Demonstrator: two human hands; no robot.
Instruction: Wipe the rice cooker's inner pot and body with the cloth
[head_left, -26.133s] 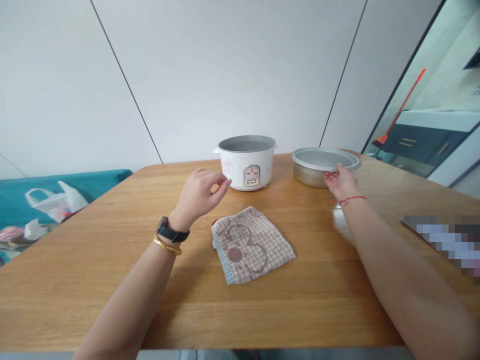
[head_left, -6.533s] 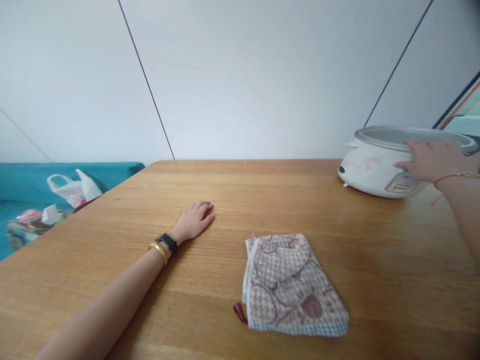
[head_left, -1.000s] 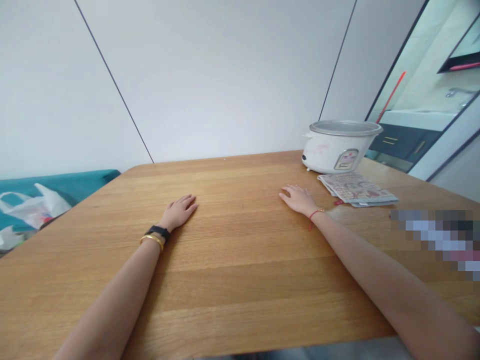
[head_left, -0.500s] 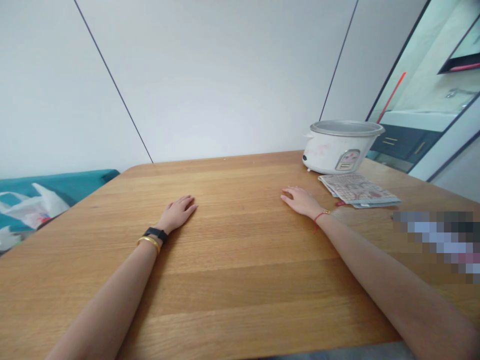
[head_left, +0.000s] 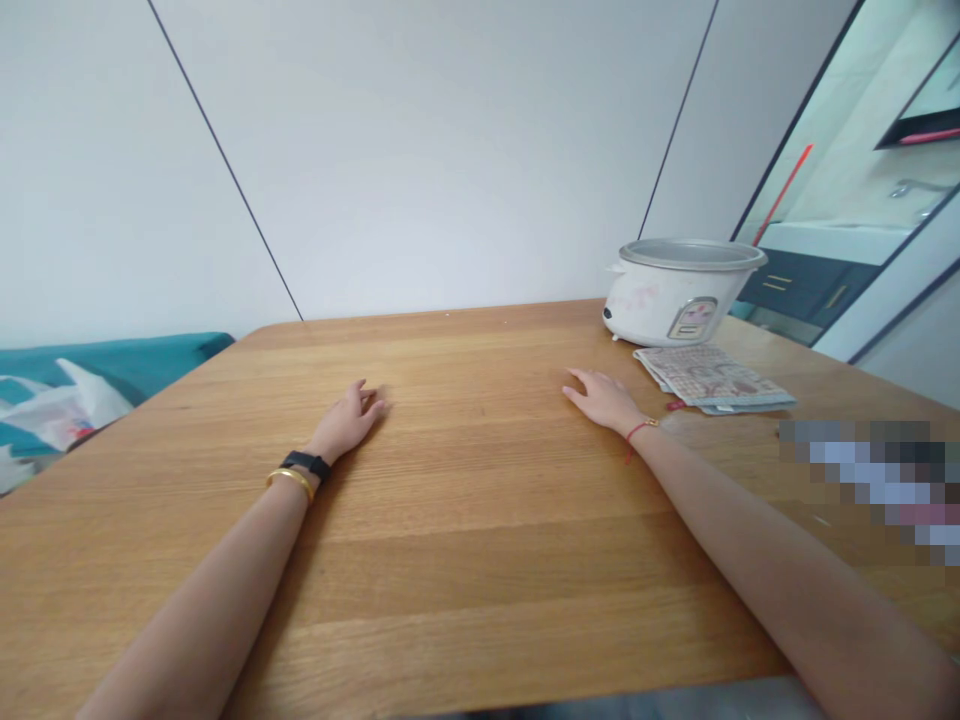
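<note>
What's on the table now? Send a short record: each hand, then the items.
Left hand: holds nothing, palm down on the wooden table, black watch and gold bangle on the wrist.
Right hand: holds nothing, palm down, nearest the folded cloth.
Rice cooker: white, upright, metal pot seated inside.
Cloth: checked, flat, beside the cooker.
Rest: blurred object at right; teal bench with white plastic bag at left.

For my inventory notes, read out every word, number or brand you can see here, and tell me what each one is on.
Rice cooker, control panel: markings too small to read.
Patterned cloth: no readable text.
Red tag: too small to read.
Pixelated object: too blurred to read.
</note>
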